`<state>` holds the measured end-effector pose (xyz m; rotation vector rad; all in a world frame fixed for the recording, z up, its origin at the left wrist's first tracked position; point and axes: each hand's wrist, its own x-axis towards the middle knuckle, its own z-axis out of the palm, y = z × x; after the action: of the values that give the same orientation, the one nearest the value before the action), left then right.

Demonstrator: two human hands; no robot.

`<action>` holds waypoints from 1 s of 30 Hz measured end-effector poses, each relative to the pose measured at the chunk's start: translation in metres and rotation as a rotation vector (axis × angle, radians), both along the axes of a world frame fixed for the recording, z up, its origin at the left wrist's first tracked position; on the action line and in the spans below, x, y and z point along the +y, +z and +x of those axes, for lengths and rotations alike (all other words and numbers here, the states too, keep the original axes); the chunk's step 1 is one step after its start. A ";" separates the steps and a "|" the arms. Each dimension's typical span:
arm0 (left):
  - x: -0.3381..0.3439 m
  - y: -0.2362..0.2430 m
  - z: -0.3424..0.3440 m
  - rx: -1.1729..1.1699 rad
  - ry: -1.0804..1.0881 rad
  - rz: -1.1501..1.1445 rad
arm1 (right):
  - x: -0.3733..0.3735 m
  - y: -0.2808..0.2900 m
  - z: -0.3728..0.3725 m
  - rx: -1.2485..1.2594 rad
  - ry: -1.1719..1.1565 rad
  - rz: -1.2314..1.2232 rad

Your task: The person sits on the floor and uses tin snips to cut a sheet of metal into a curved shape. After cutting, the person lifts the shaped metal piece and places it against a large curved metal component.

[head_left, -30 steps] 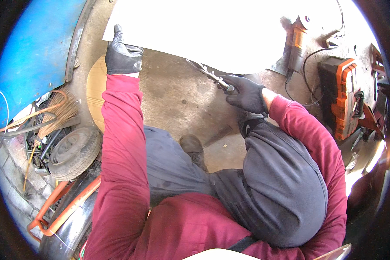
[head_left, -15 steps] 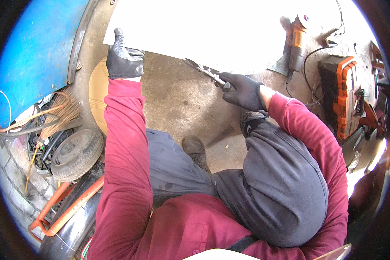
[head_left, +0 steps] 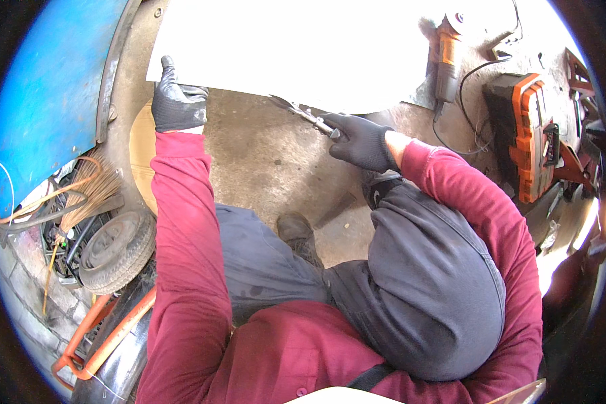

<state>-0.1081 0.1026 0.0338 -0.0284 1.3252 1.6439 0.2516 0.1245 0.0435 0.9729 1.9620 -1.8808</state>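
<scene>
A large, glaring white sheet (head_left: 283, 47) spreads across the top of the view. Its near left corner is held by my left hand (head_left: 180, 101), in a dark grey glove, with the thumb on top and the fingers bent under the edge. My right hand (head_left: 362, 143), also gloved, is closed around a pair of metal snips (head_left: 308, 118) by the sheet's near edge. The blades point up and left toward that edge; whether they touch it, I cannot tell. The snips' handles are mostly hidden in my palm.
An angle grinder (head_left: 447, 67) with a cord lies at the sheet's right side. Farther right stands a black and orange toolbox (head_left: 528, 138). To the left are a blue panel (head_left: 54, 74), cardboard (head_left: 143, 155), a straw broom (head_left: 101, 185), a wheel (head_left: 118, 248) and an orange tubular frame (head_left: 114, 337).
The whole view has shifted slightly, so sheet, hands and tools sit a little farther left. Both hands keep their grips, and the snips hold nearly the same place along the sheet's edge.
</scene>
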 end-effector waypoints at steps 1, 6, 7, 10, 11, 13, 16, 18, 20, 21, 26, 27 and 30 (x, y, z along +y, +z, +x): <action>0.003 0.004 0.007 0.018 0.019 -0.041 | 0.002 0.002 0.001 -0.012 0.017 -0.011; 0.008 0.014 0.021 0.006 0.098 -0.033 | 0.002 -0.006 0.005 -0.006 0.038 -0.018; 0.008 0.015 0.022 0.027 0.118 -0.043 | 0.002 -0.005 0.004 -0.024 0.043 -0.018; 0.005 0.009 0.013 0.039 0.083 -0.039 | 0.006 0.003 0.001 -0.037 0.030 -0.012; 0.002 0.007 0.009 0.016 0.051 -0.029 | 0.008 0.006 0.000 -0.035 0.020 -0.011; -0.004 0.003 0.001 -0.028 -0.012 -0.010 | 0.006 0.010 -0.002 -0.076 0.027 -0.006; 0.004 0.005 0.009 -0.035 0.098 -0.089 | 0.008 0.017 -0.005 -0.122 0.053 0.037; -0.006 -0.007 -0.003 -0.058 0.017 0.002 | 0.006 0.015 -0.005 -0.121 0.066 0.087; -0.013 -0.014 -0.012 -0.089 -0.046 0.061 | 0.004 0.009 -0.007 -0.097 0.074 0.146; -0.017 -0.013 -0.014 -0.105 -0.067 0.075 | 0.006 0.010 -0.008 -0.136 0.095 0.106; -0.004 -0.008 0.007 -0.080 0.034 0.005 | 0.006 -0.008 -0.002 -0.155 0.087 0.020; -0.010 -0.015 -0.002 -0.063 -0.003 0.016 | 0.006 -0.007 -0.004 -0.147 0.081 -0.017; -0.019 -0.024 -0.013 -0.101 -0.060 0.059 | 0.005 -0.010 -0.006 -0.134 0.063 -0.081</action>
<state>-0.1215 0.0839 0.0093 -0.0358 1.1893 1.6094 0.2458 0.1290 0.0333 0.9754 1.8049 -1.7970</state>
